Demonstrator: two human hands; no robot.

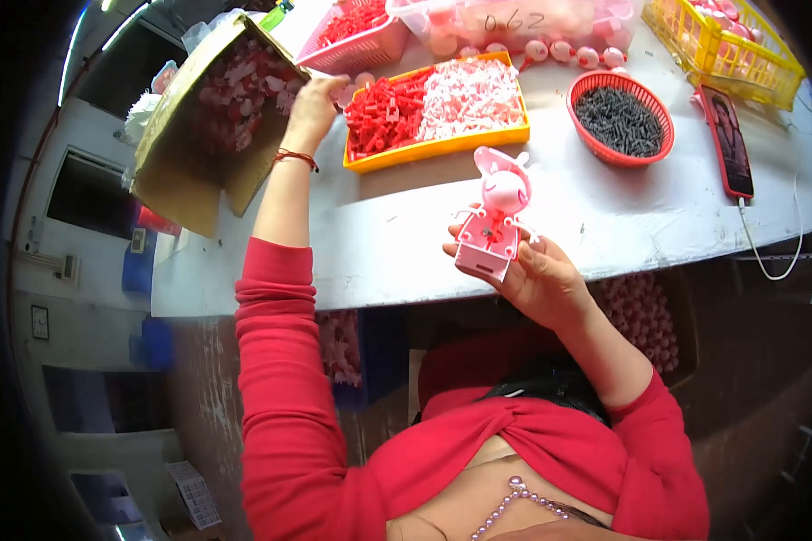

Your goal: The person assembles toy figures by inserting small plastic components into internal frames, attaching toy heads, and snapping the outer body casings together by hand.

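Note:
My right hand [550, 281] is closed around the lower part of a pink and white toy figure [494, 216], holding it upright over the table's near edge. The figure has a round head with ears, a box-shaped body and red parts showing in its open front. My left hand [312, 110] reaches far forward, between the cardboard box [185, 149] and the yellow tray [438, 153]. Its fingers are bent together beside some small pale pink pieces; what they hold, if anything, is too small to make out. Red parts [383, 113] and pale pink parts [471, 95] fill the tray's two halves.
A red basket [663, 135] of black screws stands right of the tray. Farther right lie a phone [729, 144] on a white cable [779, 275] and a yellow crate [740, 68]. Behind are a pink basket [370, 50], a clear bin [514, 22] and round pink-white pieces [588, 58].

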